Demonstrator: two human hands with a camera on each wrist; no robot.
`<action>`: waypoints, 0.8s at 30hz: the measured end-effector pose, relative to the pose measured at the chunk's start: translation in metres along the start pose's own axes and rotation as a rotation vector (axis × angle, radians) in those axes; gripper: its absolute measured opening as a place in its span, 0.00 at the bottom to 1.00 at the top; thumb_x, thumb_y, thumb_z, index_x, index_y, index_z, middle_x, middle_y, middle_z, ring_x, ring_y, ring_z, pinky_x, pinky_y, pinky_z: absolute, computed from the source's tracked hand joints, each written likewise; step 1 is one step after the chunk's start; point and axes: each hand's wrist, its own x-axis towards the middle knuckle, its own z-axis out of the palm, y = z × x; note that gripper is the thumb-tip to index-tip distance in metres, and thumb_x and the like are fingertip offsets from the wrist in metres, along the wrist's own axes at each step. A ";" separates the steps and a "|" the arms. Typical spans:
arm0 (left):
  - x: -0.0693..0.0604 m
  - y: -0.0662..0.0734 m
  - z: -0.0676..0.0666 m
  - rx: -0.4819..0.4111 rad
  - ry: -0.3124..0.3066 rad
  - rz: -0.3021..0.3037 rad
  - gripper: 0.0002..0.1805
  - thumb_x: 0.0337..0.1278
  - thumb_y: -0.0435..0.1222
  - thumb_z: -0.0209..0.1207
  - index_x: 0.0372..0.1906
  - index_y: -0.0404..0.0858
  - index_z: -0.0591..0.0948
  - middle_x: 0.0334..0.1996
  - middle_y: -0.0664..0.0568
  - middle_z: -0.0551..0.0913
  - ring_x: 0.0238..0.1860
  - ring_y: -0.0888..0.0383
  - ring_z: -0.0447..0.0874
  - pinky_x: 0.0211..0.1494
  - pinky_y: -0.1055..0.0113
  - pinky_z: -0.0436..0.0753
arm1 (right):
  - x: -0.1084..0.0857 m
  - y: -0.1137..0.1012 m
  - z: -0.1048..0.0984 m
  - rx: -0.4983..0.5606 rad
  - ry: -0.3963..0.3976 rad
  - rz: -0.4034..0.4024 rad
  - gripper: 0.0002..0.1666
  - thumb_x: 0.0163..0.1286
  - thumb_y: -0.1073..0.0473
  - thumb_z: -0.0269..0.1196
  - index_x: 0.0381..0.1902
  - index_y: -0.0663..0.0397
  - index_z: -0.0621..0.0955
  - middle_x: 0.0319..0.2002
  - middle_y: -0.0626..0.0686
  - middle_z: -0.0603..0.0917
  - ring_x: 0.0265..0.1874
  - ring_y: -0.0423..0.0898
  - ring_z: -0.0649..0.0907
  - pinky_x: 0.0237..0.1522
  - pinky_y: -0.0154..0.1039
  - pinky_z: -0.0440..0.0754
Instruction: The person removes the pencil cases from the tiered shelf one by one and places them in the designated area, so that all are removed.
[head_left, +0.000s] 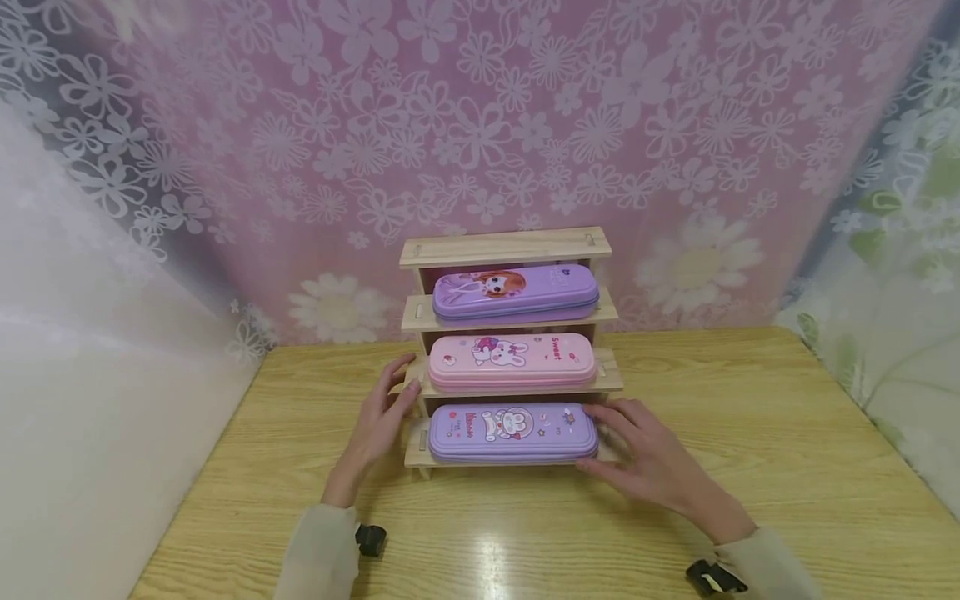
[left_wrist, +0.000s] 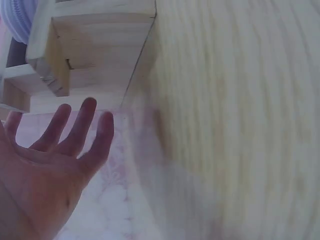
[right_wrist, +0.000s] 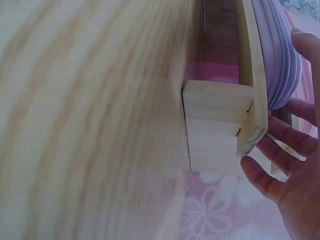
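A wooden tiered shelf [head_left: 506, 247] holds three zipped cases, one per tier. The top case [head_left: 555, 292] is purple with a girl's picture, the middle case [head_left: 450, 367] pink with a rabbit, the lowest case [head_left: 442, 433] lilac with a rabbit. Thumb and fingers of my right hand [head_left: 652, 462] hold the lowest case's right end; the right wrist view shows this hand [right_wrist: 300, 200] beside the lilac case [right_wrist: 277, 55]. My left hand [head_left: 375, 425] is at the shelf's left side, fingertips near its second-lowest board; the left wrist view shows its fingers spread [left_wrist: 90, 115].
The shelf stands on a wood-grain table [head_left: 300, 417]. A pink flowered cloth [head_left: 450, 125] hangs behind it, with pale cloth at the left [head_left: 90, 375] and flowered cloth at the right [head_left: 907, 250]. A black strap is at each wrist.
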 end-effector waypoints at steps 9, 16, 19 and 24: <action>0.004 -0.004 0.007 -0.187 -0.010 -0.047 0.26 0.78 0.43 0.52 0.75 0.55 0.65 0.58 0.35 0.79 0.53 0.45 0.84 0.46 0.62 0.87 | -0.001 -0.010 0.005 0.021 -0.089 0.172 0.48 0.44 0.40 0.82 0.60 0.54 0.77 0.50 0.52 0.85 0.48 0.47 0.82 0.49 0.50 0.84; 0.006 -0.006 0.008 -0.225 -0.011 -0.061 0.26 0.78 0.42 0.52 0.75 0.54 0.65 0.58 0.35 0.78 0.51 0.47 0.85 0.42 0.64 0.87 | 0.000 -0.015 0.005 0.198 -0.150 0.394 0.47 0.44 0.44 0.84 0.59 0.49 0.76 0.56 0.55 0.81 0.58 0.57 0.79 0.59 0.64 0.78; 0.006 -0.006 0.008 -0.241 -0.020 -0.065 0.25 0.78 0.41 0.52 0.74 0.55 0.65 0.58 0.36 0.77 0.51 0.46 0.85 0.43 0.62 0.88 | 0.000 -0.015 0.002 0.247 -0.156 0.433 0.50 0.43 0.47 0.85 0.63 0.49 0.76 0.58 0.54 0.81 0.59 0.55 0.78 0.61 0.63 0.76; 0.006 -0.006 0.008 -0.279 -0.016 -0.063 0.25 0.77 0.39 0.53 0.73 0.54 0.66 0.58 0.37 0.76 0.50 0.49 0.85 0.45 0.58 0.89 | 0.001 -0.013 -0.009 0.299 -0.158 0.414 0.50 0.45 0.49 0.85 0.67 0.47 0.76 0.58 0.49 0.83 0.57 0.44 0.80 0.58 0.54 0.81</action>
